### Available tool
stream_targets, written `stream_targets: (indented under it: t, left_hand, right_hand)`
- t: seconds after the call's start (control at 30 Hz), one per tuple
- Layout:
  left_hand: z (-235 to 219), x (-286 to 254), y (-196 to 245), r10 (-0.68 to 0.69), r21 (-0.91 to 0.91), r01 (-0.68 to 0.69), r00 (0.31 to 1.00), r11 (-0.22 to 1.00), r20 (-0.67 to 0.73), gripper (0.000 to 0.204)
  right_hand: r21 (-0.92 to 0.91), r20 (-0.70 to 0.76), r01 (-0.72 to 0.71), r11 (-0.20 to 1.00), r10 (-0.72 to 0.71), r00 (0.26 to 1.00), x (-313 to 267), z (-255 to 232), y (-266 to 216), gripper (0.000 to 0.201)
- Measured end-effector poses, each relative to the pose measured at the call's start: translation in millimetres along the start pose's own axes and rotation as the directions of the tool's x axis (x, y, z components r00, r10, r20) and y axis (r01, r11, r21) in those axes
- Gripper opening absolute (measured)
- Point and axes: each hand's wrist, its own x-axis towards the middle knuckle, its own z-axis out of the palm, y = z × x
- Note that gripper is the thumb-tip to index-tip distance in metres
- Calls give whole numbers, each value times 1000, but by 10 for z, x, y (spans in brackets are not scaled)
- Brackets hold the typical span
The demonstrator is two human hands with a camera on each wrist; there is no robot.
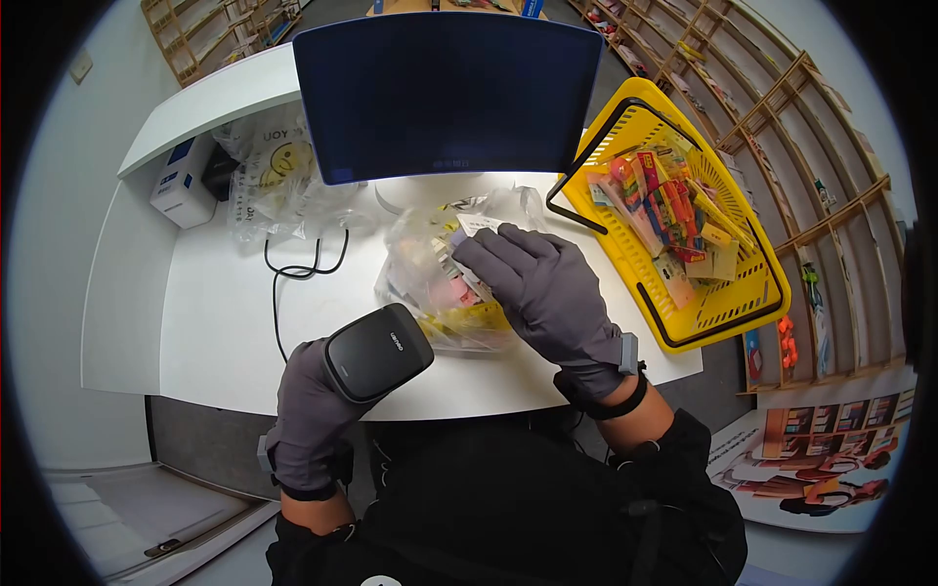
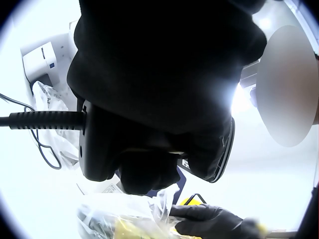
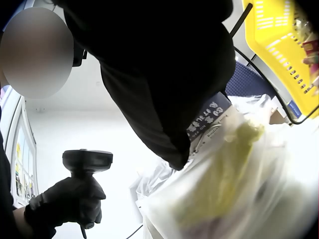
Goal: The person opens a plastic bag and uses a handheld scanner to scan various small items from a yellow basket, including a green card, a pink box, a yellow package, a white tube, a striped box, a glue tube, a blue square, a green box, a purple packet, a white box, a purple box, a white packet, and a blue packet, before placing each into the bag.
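Observation:
My left hand [image 1: 318, 410] grips a black handheld barcode scanner [image 1: 379, 354] by its handle, and the scanner's cable [image 2: 47, 120] shows in the left wrist view. Over a clear plastic bag [image 1: 410, 252] with assorted packaged goods in it, my right hand [image 1: 547, 293] pinches a carded pack [image 1: 479, 224]. The right wrist view shows the pack's dark blue header [image 3: 212, 114] with white lettering, right at the fingertips and against the bag. Most of the pack is hidden behind the hand and the bag. Both hands wear grey gloves.
A dark monitor [image 1: 445, 98] stands behind the bag on the white counter [image 1: 220, 322]. On the right sits a yellow basket [image 1: 772, 293] holding several packaged items. Spare plastic bags [image 1: 278, 181], a white box [image 1: 186, 186] and a black cable [image 1: 277, 303] lie at the left.

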Motion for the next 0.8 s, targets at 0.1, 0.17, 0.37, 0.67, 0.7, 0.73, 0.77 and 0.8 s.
stream_targets:
  t: [0.1,0.17,0.37,0.67,0.7,0.73,0.77,0.8]
  left_hand:
    - [-12,-35,-31,-16,8,16,1000,1000,-8,28]
    - [-16,-43,-30,-20,12,20,1000,1000,-4,28]
    - [-11,-32,-104,-12,-14,13,1000,1000,23,28]
    - [41,61,9,19,-56,-19,1000,998,-3,25]
    - [40,58,-4,19,-56,-19,1000,998,-2,25]
    - [33,50,-31,12,-50,-11,1000,999,19,26]
    - [22,42,-59,5,-43,-4,999,999,39,27]
    - [12,39,-70,-2,-35,4,998,999,57,29]
  right_hand:
    - [-25,126,83,996,-79,989,8,80,96,53]
    - [-15,154,91,996,-88,984,-22,146,134,52]
    - [149,227,54,987,-87,970,-122,116,90,46]
    - [267,338,-5,964,-88,937,-189,-132,55,51]
    - [243,286,3,970,-75,955,-181,-157,55,55]
    - [219,233,10,976,-62,971,-173,-176,59,58]
    - [195,178,16,981,-51,983,-166,-184,67,62]
    - [196,176,17,980,-52,983,-172,-191,97,62]
